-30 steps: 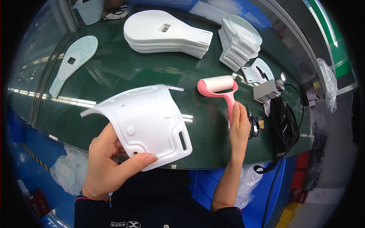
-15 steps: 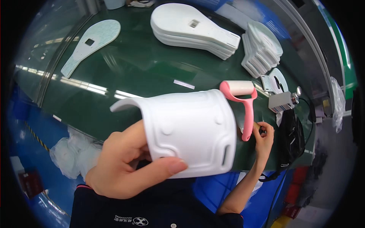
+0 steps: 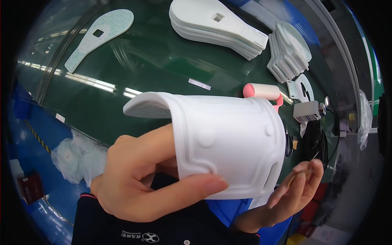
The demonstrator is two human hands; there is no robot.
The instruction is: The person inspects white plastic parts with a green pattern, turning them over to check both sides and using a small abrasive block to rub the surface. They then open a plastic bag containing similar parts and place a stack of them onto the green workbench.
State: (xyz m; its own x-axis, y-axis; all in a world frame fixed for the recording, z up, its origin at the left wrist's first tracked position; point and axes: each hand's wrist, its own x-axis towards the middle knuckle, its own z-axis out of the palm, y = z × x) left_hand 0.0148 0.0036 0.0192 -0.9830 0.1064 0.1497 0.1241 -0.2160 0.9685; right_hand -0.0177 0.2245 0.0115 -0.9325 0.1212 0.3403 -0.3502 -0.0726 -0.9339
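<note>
A white, curved moulded panel (image 3: 228,143) with raised edges, round bumps and a slot fills the middle of the view. My left hand (image 3: 139,175) is closed on its left side, thumb on the outer face and fingers underneath. Close to the panel's lower right edge, my right hand (image 3: 296,188) is raised with bent fingers pressed together. Something small and yellowish shows between those fingers, too blurred to name. Behind the panel lies a lint roller (image 3: 263,91) with a pink frame, its handle mostly hidden by the panel.
White paddle-shaped panels are stacked at the back (image 3: 220,32), with another stack (image 3: 288,53) to the right. One pale green paddle-shaped piece (image 3: 87,51) lies far left. A white strip (image 3: 199,84), a white bottle (image 3: 307,111) and a black bag (image 3: 314,141) rest on the green table.
My right hand has come up from the table beside the roller to the panel's lower right edge. The panel has moved right and looks larger, now covering the roller's handle.
</note>
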